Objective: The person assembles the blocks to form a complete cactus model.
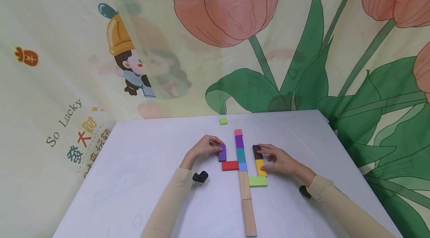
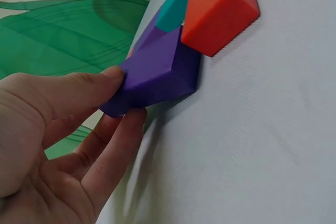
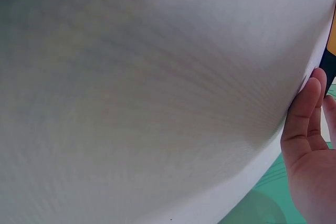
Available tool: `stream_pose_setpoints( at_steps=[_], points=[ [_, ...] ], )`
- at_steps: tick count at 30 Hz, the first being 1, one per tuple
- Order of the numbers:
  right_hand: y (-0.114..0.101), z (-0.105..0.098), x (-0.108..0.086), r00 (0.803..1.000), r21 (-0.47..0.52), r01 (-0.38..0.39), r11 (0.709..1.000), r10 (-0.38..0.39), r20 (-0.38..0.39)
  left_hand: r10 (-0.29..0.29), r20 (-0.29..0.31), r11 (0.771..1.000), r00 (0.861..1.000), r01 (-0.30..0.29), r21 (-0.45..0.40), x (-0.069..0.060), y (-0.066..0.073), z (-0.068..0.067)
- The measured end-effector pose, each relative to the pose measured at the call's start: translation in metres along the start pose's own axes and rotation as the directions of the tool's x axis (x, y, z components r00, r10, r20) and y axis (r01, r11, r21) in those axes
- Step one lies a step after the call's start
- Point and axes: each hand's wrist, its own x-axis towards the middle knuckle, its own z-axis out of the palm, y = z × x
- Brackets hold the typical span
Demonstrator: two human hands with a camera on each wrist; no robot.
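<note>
My left hand (image 1: 209, 145) pinches a purple block (image 1: 222, 153) between thumb and fingers. The left wrist view shows that purple block (image 2: 152, 72) at the corner of a red block (image 2: 220, 11). From above, the red block (image 1: 230, 165) lies sideways against a column of blocks. On the column's other side, my right hand (image 1: 277, 157) has its fingers at a black block (image 1: 257, 152) and its thumb by a yellow block (image 1: 260, 168). Those two line up end to end above a light green block (image 1: 258, 181). The right wrist view shows the fingers (image 3: 307, 98) fairly straight beside the black block.
Up the middle, the column runs from plain wooden blocks (image 1: 248, 217) through blue (image 1: 243, 166), teal (image 1: 240, 155) and purple to a pink block (image 1: 238, 132). A small green block (image 1: 223, 121) lies near the white table's far edge. A tulip-printed curtain (image 1: 231, 6) hangs behind.
</note>
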Motion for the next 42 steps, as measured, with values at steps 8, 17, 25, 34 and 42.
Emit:
stream_pose_setpoints(
  at_steps=[8,17,25,34,42],
  points=[
    [-0.003,-0.002,-0.001,1.0,0.002,0.003,1.0,-0.003,-0.003,-0.002,-0.034,0.992,0.999,0.006,0.126,-0.003,0.003,0.004],
    [-0.003,-0.003,-0.002,1.0,0.003,0.0,1.0,0.0,-0.002,0.005,-0.071,0.977,0.997,0.01,0.213,-0.005,0.004,0.007],
    [-0.002,-0.003,-0.002,1.0,-0.002,0.006,1.0,-0.006,-0.004,0.008,-0.068,0.971,0.998,0.009,0.241,-0.006,0.003,0.01],
    [-0.002,-0.001,-0.002,1.0,0.001,-0.009,1.0,0.009,-0.003,0.055,0.023,0.951,0.998,-0.06,0.303,-0.016,0.008,0.013],
    [-0.003,-0.001,-0.002,1.0,0.004,-0.018,1.0,0.018,-0.001,0.081,0.09,0.836,0.993,-0.117,0.536,-0.023,0.013,0.027]
  ],
)
